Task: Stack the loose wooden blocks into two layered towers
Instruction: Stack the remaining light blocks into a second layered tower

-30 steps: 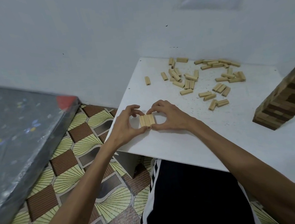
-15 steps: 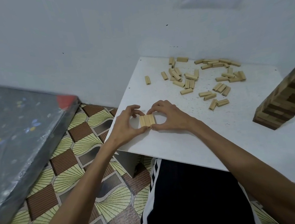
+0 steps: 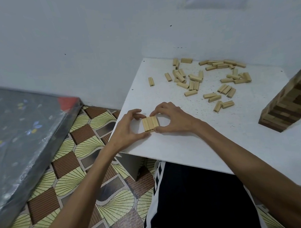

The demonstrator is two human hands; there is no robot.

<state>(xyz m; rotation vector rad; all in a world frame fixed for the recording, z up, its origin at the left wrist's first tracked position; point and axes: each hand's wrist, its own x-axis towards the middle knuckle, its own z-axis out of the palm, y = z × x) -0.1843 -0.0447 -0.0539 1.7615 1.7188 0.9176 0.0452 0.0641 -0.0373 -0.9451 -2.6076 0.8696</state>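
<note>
**Two-handed pinch on the three blocks [image 3: 150, 123]**

The left hand [image 3: 127, 128] and right hand [image 3: 173, 119] each curl thumb and forefinger round the row, which lies flat on the white table [image 3: 185, 147]. Forefinger tips meet its far end and thumb tips its near end. The remaining fingers seem tucked behind, though the view hides them. The loose blocks [image 3: 216, 82] lie scattered beyond the fingertips. A tall tower [image 3: 294, 101] stands well right of the right fingers.

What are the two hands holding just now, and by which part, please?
The left hand and right hand pinch the row of three blocks by its far and near ends.
</note>
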